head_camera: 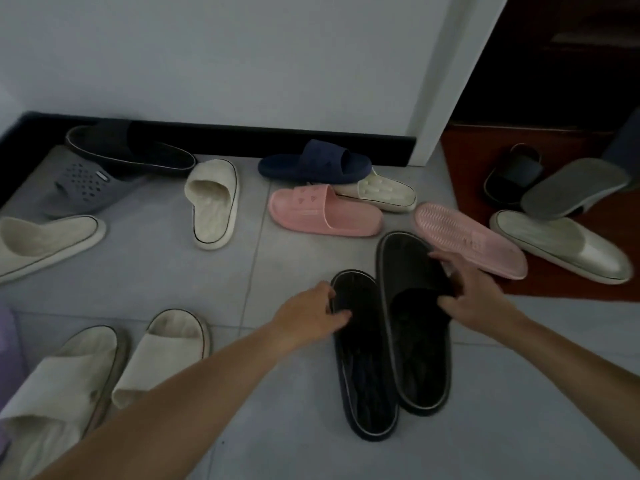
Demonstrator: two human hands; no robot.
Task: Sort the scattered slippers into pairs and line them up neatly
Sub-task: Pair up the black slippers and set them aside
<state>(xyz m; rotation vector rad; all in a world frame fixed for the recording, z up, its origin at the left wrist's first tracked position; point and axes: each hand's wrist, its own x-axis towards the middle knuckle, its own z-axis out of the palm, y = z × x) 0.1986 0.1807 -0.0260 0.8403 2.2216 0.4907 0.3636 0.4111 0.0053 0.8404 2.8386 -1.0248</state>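
Two black slippers lie side by side on the grey tile floor, toes away from me. My left hand (313,315) grips the toe edge of the left black slipper (367,368). My right hand (474,292) holds the strap of the right black slipper (415,341), which sits a little further forward. A pair of cream slides (138,358) stands at the lower left. Scattered behind: a pink slipper (322,213), its overturned mate (467,240), a navy slide (315,162), several cream ones (213,202) and a grey perforated clog (86,188).
A white wall with a black skirting board (242,133) runs along the back. A reddish-brown mat (467,174) at the right carries a black slide (512,173), an overturned grey slipper (575,188) and a silvery cream slipper (561,247). A dark doorway opens at the upper right.
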